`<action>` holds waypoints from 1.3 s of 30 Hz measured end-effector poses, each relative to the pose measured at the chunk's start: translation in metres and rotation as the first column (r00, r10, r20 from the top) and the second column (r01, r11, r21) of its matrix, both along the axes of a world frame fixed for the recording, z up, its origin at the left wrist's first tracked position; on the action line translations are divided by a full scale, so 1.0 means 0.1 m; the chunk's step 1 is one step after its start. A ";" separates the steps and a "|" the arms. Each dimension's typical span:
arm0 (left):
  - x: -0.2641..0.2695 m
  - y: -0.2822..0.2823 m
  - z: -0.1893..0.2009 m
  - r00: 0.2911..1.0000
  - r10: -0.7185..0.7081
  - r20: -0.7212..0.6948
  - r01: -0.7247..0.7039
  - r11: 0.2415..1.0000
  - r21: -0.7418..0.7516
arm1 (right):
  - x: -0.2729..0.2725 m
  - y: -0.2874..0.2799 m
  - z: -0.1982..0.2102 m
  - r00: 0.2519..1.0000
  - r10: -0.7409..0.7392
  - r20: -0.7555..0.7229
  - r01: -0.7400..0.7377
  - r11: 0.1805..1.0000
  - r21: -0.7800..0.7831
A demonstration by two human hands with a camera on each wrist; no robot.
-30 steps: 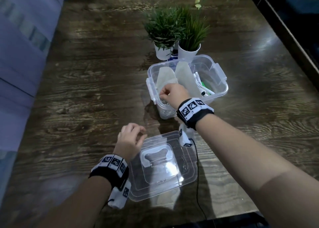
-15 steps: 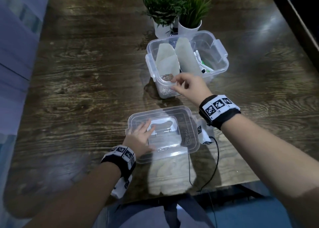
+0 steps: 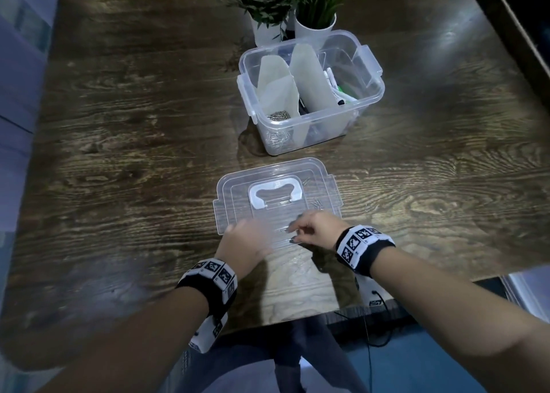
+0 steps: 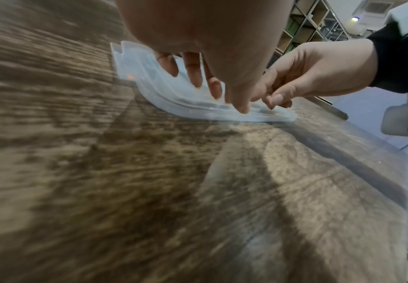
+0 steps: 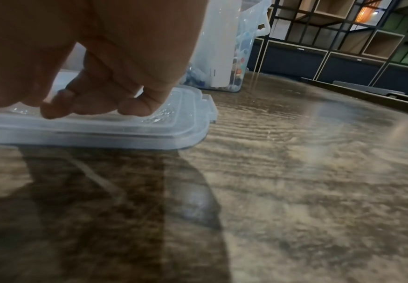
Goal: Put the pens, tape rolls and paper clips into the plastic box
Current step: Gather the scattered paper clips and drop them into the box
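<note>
The clear plastic box (image 3: 372, 74) stands open past the lid, with white dividers. Paper clips (image 3: 278, 115) lie in its front-left compartment and pens (image 3: 339, 91) in its right one. The clear lid (image 3: 238, 190) lies flat on the table with a few loose paper clips (image 3: 317, 203) on it. My left hand (image 3: 245, 240) rests on the lid's near edge, fingers (image 4: 193, 72) straight. My right hand (image 3: 312, 229) is beside it with fingers (image 5: 96, 99) curled, pinching small clips on the lid (image 5: 125, 130). No tape rolls show.
Two potted plants (image 3: 268, 2) in white pots stand just behind the box. The dark wooden table (image 3: 119, 154) ends at its near edge (image 3: 297, 318) right behind my wrists. A black cable (image 3: 369, 318) hangs off that edge.
My right hand has come back from the box's front-left compartment to the lid's near edge. My left hand has slid right along the lid. The head view has tilted down.
</note>
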State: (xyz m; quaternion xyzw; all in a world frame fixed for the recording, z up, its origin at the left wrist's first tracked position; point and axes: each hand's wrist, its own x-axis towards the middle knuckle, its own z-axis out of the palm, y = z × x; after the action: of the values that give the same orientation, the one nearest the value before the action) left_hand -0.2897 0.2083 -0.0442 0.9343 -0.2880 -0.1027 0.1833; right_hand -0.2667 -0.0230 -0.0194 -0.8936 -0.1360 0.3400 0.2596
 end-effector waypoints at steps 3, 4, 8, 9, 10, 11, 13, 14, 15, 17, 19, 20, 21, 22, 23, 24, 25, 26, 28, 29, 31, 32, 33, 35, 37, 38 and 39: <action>-0.03 -0.04 0.00 0.999 0.037 0.040 -0.037 0.999 0.007 | -0.06 0.07 -0.08 0.999 0.018 0.049 -0.017 1.000 -0.004; -0.03 -0.05 -0.01 0.997 0.052 0.049 -0.053 0.999 0.006 | -0.07 0.08 -0.11 0.997 0.018 0.073 -0.018 1.000 -0.007; -0.02 -0.12 -0.02 0.990 0.126 0.061 -0.127 0.992 0.024 | -0.11 0.14 -0.16 0.988 -0.021 0.155 0.026 0.999 -0.034; -0.02 -0.14 -0.04 0.988 0.139 0.065 -0.142 0.989 0.035 | -0.11 0.16 -0.16 0.985 -0.029 0.170 0.038 0.998 -0.050; -0.01 -0.16 -0.03 0.985 0.157 0.065 -0.161 0.986 0.052 | -0.12 0.18 -0.18 0.981 -0.040 0.191 0.051 0.997 -0.055; 0.00 -0.19 -0.03 0.982 0.173 0.076 -0.179 0.981 0.070 | -0.12 0.20 -0.18 0.976 -0.051 0.211 0.064 0.996 -0.056; 0.03 -0.22 -0.03 0.977 0.192 0.090 -0.201 0.972 0.117 | -0.11 0.24 -0.20 0.965 -0.044 0.259 0.065 0.995 -0.075; 0.04 -0.24 -0.03 0.978 0.190 0.086 -0.200 0.970 0.140 | -0.10 0.25 -0.21 0.960 -0.024 0.279 0.052 0.994 -0.094; 0.06 -0.24 -0.03 0.980 0.177 0.091 -0.190 0.969 0.158 | -0.09 0.26 -0.21 0.958 -0.005 0.288 0.038 0.994 -0.107; 0.09 -0.23 -0.02 0.985 0.148 0.093 -0.162 0.972 0.172 | -0.08 0.25 -0.20 0.957 0.021 0.289 0.006 0.996 -0.093; 0.11 -0.20 0.00 0.986 0.141 0.086 -0.154 0.974 0.167 | -0.07 0.17 -0.18 0.958 -0.003 0.288 0.012 1.000 -0.028; 0.13 -0.19 0.02 0.988 0.137 0.074 -0.147 0.976 0.158 | -0.06 0.10 -0.16 0.958 -0.059 0.281 0.058 0.998 0.012; 0.14 -0.19 0.03 0.990 0.129 0.051 -0.135 0.979 0.151 | -0.05 0.02 -0.14 0.952 -0.134 0.275 0.127 0.991 0.044; 0.16 -0.20 0.04 0.993 0.114 0.029 -0.117 0.982 0.151 | -0.03 -0.07 -0.10 0.939 -0.211 0.273 0.203 0.977 0.059; 0.17 -0.20 0.03 0.995 0.099 0.003 -0.098 0.982 0.159 | -0.01 -0.16 -0.07 0.922 -0.285 0.263 0.278 0.958 0.062; 0.17 -0.22 0.03 0.996 0.085 -0.024 -0.080 0.983 0.166 | 0.01 -0.25 -0.03 0.902 -0.351 0.250 0.347 0.936 0.059; 0.17 -0.22 0.02 0.997 0.076 -0.028 -0.070 0.984 0.166 | 0.03 -0.31 0.00 0.882 -0.411 0.232 0.409 0.911 0.058; 0.17 -0.24 0.00 0.997 0.076 -0.021 -0.072 0.984 0.160 | 0.05 -0.37 0.01 0.858 -0.466 0.216 0.462 0.884 0.070; 0.18 -0.27 -0.03 0.995 0.100 -0.002 -0.099 0.985 0.138 | 0.08 -0.42 0.03 0.824 -0.540 0.173 0.531 0.842 0.099; 0.18 -0.28 -0.04 0.994 0.105 -0.003 -0.104 0.985 0.136 | 0.11 -0.42 0.03 0.819 -0.554 0.150 0.545 0.833 0.101; 0.17 -0.31 -0.05 0.995 0.093 0.020 -0.095 0.988 0.120 | 0.17 -0.39 0.01 0.826 -0.557 0.084 0.552 0.830 0.079; 0.18 -0.33 -0.03 0.994 0.103 0.026 -0.105 0.989 0.105 | 0.20 -0.36 0.01 0.836 -0.547 0.053 0.544 0.837 0.053; 0.20 -0.33 -0.02 0.992 0.122 0.043 -0.125 0.990 0.066 | 0.23 -0.34 0.00 0.850 -0.526 0.042 0.526 0.851 0.013; 0.29 -0.35 0.01 0.989 0.144 0.025 -0.144 0.989 -0.016 | 0.31 -0.31 0.00 0.874 -0.484 0.047 0.486 0.871 -0.068; 0.42 -0.38 0.08 0.987 0.156 -0.030 -0.157 0.987 -0.023 | 0.38 -0.28 0.02 0.877 -0.479 0.022 0.479 0.870 -0.116; 0.49 -0.41 0.11 0.985 0.170 -0.029 -0.171 0.985 -0.023 | 0.40 -0.28 0.02 0.879 -0.477 0.004 0.473 0.870 -0.138; 0.56 -0.45 0.13 0.983 0.184 -0.020 -0.184 0.983 -0.026 | 0.42 -0.27 0.03 0.884 -0.467 -0.015 0.459 0.874 -0.159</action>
State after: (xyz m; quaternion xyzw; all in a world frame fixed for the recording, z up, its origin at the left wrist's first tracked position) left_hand -0.2332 0.1635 -0.0308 0.9534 -0.2002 -0.0898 0.2073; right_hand -0.2244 -0.0504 -0.0166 -0.9078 0.1151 0.3009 0.2684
